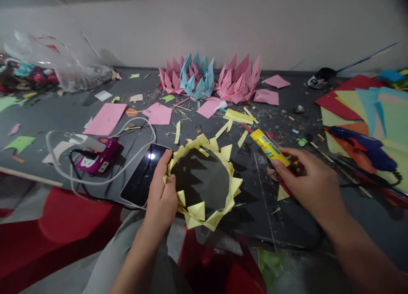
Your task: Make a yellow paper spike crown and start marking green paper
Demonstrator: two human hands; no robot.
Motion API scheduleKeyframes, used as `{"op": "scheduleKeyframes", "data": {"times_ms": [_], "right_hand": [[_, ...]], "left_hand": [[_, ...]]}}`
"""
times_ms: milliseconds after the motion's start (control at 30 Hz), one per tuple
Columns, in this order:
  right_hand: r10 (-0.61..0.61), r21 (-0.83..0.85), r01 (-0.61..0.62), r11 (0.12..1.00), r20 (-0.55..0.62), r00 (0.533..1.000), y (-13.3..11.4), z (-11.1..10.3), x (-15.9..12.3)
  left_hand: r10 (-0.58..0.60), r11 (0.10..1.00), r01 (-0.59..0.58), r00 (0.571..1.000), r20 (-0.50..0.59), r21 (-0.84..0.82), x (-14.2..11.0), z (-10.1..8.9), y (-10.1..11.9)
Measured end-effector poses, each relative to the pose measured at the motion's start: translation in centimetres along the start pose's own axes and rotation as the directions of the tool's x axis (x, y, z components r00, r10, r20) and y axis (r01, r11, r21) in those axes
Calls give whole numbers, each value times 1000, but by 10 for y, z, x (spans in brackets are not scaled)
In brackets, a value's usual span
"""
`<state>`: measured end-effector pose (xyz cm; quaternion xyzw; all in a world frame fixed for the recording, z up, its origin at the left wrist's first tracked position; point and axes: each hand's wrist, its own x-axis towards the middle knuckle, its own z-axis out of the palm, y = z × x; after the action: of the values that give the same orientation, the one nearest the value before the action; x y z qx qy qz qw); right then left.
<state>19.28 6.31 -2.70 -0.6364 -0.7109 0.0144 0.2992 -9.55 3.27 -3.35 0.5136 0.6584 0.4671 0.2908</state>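
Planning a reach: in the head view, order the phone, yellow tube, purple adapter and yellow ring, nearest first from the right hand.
1. Yellow tube, in right hand
2. Yellow ring, in left hand
3. Phone, left of ring
4. Purple adapter, left of phone

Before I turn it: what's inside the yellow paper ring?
Inside the yellow paper ring, a dark surface shows, with jagged shadows on it and what looks like a yellow strip by the far edge. Whatever lies under its folded band or behind the left hand is covered.
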Motion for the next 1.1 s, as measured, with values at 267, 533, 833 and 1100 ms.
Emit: {"op": "scheduleKeyframes", "data": {"times_ms": [267,533,833,1100], "right_hand": [[-32,188,54,981,-122,992,-13,-18,-6],[-437,219,455,863,-126,891,-20,-22,-4],[-514,191,485,853,149,845,-22,-9,-7],[-534,71,542,837,318,783,-23,3,-10]], "left_hand": [[259,965,-261,962,-90,-12,1,-11,51],[536,828,-542,840,80,141,-15,-5,111],[589,736,-623,782,203,266,-23,19,122],[590,717,-638,770,241,282,-23,27,121]]}}
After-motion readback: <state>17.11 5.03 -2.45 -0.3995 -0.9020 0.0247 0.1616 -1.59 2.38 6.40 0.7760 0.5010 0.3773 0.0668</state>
